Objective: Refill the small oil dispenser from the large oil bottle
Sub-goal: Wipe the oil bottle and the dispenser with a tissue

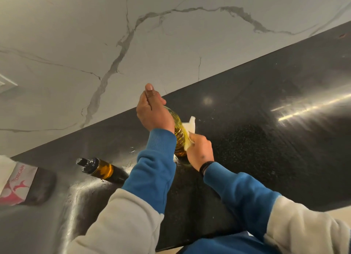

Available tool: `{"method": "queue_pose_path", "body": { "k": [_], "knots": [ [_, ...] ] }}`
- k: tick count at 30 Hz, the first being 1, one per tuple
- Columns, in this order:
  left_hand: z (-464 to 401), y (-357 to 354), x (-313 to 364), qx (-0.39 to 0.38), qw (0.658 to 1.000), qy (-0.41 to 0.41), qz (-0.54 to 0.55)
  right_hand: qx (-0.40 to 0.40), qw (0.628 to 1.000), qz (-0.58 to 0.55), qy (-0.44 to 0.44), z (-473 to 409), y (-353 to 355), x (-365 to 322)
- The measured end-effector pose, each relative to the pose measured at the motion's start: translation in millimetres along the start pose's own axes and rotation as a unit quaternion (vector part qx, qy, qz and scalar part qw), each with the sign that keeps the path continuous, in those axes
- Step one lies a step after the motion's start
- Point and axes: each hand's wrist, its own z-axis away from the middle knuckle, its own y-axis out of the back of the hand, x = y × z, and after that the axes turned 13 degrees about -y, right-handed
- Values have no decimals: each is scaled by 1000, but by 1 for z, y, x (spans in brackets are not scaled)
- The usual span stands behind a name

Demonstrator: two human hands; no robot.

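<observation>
at the far left edge of the frame, a paper package [18,183] with pink print is seen lying on the dark countertop [266,139]. just right of it, lower left of centre, the small oil dispenser [98,169] stands on the counter, black pour cap fitted, amber oil visible in its body; its lower part is hidden behind the blue sleeve. it is well apart from both hands.

at centre frame the left hand [152,112] is wrapped over the top of the large oil bottle [179,134], fingers curled round the neck or cap, thumb raised and pointing up toward the marble wall [95,35]. whether the cap is on cannot be told; it is covered by the hand. the bottle stands on the counter, tilted in this view, yellow oil showing through the ribbed plastic.

just right of the bottle the right hand [199,152] is seen pinching a white tissue [190,129] between curled fingers and thumb, the tissue pressed against the bottle's side. a wet ring appears at the bottle's base.

judgement: the dispenser is capped and filled, so pouring looks finished; the step in hand is taken to be clean-up, oil being wiped from the big bottle's outside while it is steadied from the top.

next move, as judged: the wipe is to be carried down and round to the base and the ring on the counter; a firm top grip is needed, since an oily ribbed bottle may slip or twist. cap tightness should be checked.
</observation>
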Motion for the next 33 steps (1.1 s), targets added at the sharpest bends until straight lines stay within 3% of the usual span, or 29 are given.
{"method": "queue_pose_path", "body": {
  "k": [3,7,10,14,16,19,22,24,26,30,33],
  "knots": [
    [-9,-1,0,-25,998,13,56,41,991,-62,114,12,8,-33],
    [-13,1,-3,-76,995,-6,68,37,958,-122,256,28,13,-52],
    [-13,4,-3,-78,994,-8,71,53,975,-98,194,16,0,-21],
    [-16,6,-5,-101,992,-15,71,-43,996,83,-12,-6,-3,34],
    [-16,6,-6,-100,993,-16,65,-66,991,92,-67,-8,-2,39],
    [-10,4,-6,-75,996,-26,37,-21,999,42,-19,-3,1,12],
    [-7,2,-7,-65,997,-31,42,45,989,-53,128,16,11,-33],
    [-11,4,-8,-75,995,-31,56,39,969,-113,216,28,17,-57],
    [-14,6,-10,-87,994,-24,60,34,959,-125,250,31,16,-62],
    [-14,8,-9,-91,993,-18,69,49,982,-68,168,11,-2,-18],
    [-15,9,-8,-120,991,-24,55,-14,994,105,31,-11,0,20]
  ]
}}
